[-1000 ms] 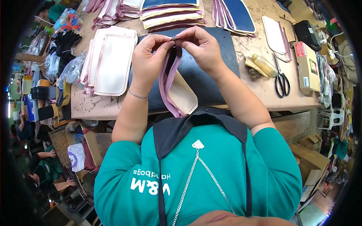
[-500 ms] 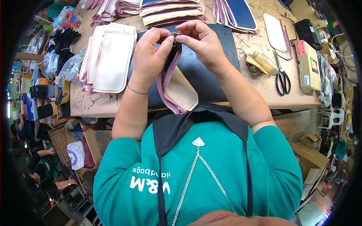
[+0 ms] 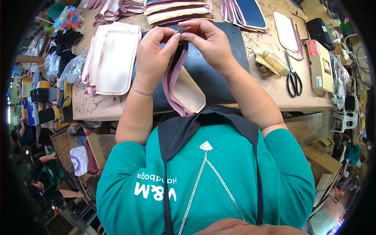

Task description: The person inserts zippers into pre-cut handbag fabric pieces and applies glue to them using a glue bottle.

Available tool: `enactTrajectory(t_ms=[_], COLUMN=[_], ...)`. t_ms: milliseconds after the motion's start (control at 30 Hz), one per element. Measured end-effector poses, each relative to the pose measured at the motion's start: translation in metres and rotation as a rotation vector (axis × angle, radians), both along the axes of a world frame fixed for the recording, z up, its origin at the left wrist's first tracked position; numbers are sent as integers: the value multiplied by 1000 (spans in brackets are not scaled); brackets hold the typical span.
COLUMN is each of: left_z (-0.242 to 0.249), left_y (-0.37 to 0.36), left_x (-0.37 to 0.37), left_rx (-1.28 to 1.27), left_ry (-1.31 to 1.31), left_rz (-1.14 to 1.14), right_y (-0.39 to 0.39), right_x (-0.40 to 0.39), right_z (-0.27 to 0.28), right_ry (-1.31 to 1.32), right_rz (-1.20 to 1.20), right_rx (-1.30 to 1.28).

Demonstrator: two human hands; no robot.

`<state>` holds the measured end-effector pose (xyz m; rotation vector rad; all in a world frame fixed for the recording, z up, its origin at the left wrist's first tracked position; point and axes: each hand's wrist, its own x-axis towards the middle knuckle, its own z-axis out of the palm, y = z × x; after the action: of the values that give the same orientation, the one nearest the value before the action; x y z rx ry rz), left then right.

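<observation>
Both of my hands meet over a black mat point(image 3: 231, 51). A small metal piece point(image 3: 180, 31) sits between my fingertips, at the upper end of a purple zipper strip point(image 3: 170, 84). My left hand point(image 3: 156, 45) pinches it from the left, and my right hand point(image 3: 207, 41) pinches it from the right with thumb and forefinger. From there the strip hangs down in a curve toward my apron, joined to a cream panel point(image 3: 188, 90). The piece is too small to make out in detail.
Cream panels point(image 3: 115, 64) are stacked at left, with more stacks point(image 3: 178, 11) and blue-faced pieces point(image 3: 248, 13) at the back. Black-handled scissors point(image 3: 293, 82), a bottle point(image 3: 276, 62) and a cardboard box point(image 3: 321, 68) lie at right. Plastic bags point(image 3: 74, 70) lie far left.
Both hands have shifted very slightly upward in view, still pinching at the strip's upper end. The metal piece now shows more clearly above the fingertips.
</observation>
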<state>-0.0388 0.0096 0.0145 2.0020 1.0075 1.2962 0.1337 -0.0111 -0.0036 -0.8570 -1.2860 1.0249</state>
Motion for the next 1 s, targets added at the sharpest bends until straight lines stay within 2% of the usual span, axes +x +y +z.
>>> enactTrajectory(t_ms=[267, 467, 667, 800, 867, 1000], left_z=[7, 4, -2, -3, -6, -3], left_y=[-3, -4, -4, 0, 2, -4], left_x=[-2, -1, 1, -4, -10, -13], left_rx=[-82, -177, -239, -274, -242, -228], left_ry=[31, -27, -54, -248, -207, -153], left_rz=[-9, -24, -31, -108, -96, -68], right_y=[-1, -3, -6, -3, -3, -2], right_x=[0, -3, 1, -4, -10, -12], right_z=[3, 6, 5, -3, -4, -5], right_ry=[-66, 38, -54, 142, 290, 229], right_rz=[-43, -9, -1, 72, 122, 131], right_rx=[60, 25, -14, -54, -108, -161])
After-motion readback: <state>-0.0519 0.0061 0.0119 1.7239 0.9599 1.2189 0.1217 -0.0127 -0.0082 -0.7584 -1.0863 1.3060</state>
